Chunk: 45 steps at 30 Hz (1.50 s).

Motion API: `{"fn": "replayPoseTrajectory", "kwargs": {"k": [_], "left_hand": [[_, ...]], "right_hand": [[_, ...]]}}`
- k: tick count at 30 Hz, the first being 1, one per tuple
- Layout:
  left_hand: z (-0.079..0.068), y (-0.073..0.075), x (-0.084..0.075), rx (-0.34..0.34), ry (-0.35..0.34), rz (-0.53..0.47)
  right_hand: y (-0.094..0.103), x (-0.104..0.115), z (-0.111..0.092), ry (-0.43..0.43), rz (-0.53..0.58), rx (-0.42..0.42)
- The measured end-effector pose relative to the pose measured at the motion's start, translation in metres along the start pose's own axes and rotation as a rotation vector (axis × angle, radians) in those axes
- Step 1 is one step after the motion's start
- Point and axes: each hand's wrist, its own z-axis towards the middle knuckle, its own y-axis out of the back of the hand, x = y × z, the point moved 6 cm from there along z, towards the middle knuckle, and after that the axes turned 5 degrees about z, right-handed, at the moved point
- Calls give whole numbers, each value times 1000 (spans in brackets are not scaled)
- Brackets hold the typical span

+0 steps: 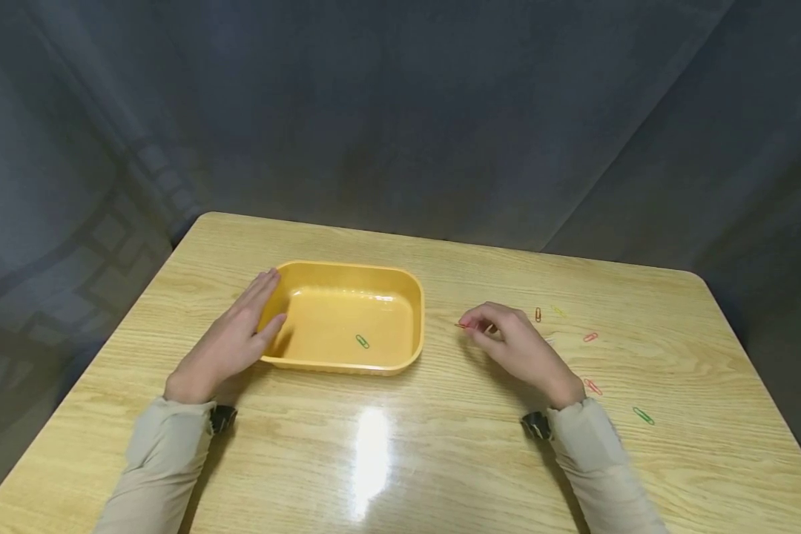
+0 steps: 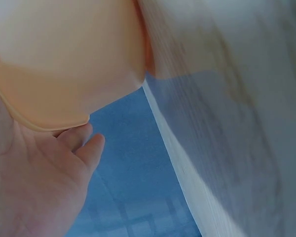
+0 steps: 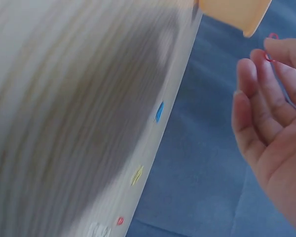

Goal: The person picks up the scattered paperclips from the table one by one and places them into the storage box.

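Observation:
A yellow tray (image 1: 340, 366) sits on the table with a green paper clip (image 1: 363, 341) lying inside it. At its left end, my left hand (image 1: 230, 341) holds the rim, thumb over the inner side and fingers along the outside. The left wrist view shows the tray wall (image 2: 69, 54) against that palm, but hides the thumb. Right of the tray, my right hand (image 1: 514, 345) pinches a red paper clip (image 3: 269, 58) between thumb and index finger, above the table and apart from the tray. Its other fingers are loosely bent.
Several loose paper clips lie to the right: a red-brown one (image 1: 538, 314), a yellow one (image 1: 558, 311), pink ones (image 1: 590, 337), and a green one (image 1: 644, 415). A blue clip (image 3: 159, 112) shows in the right wrist view. A dark curtain (image 1: 400, 133) hangs behind the wooden table (image 1: 294, 460).

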Motion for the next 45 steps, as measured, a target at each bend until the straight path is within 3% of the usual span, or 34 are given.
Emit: {"fn": "replayPoseTrajectory", "kwargs": {"k": [9, 22, 33, 45], "left_hand": [[-1, 0, 0, 3, 3, 19], [0, 0, 2, -7, -7, 39], [1, -1, 1, -9, -8, 25], [1, 0, 0, 0, 6, 4]], "right_hand": [[-4, 27, 13, 90, 11, -62], [-24, 60, 45, 186, 72, -15], [-44, 67, 61, 203, 93, 24], [-63, 64, 71, 158, 65, 90]]}}
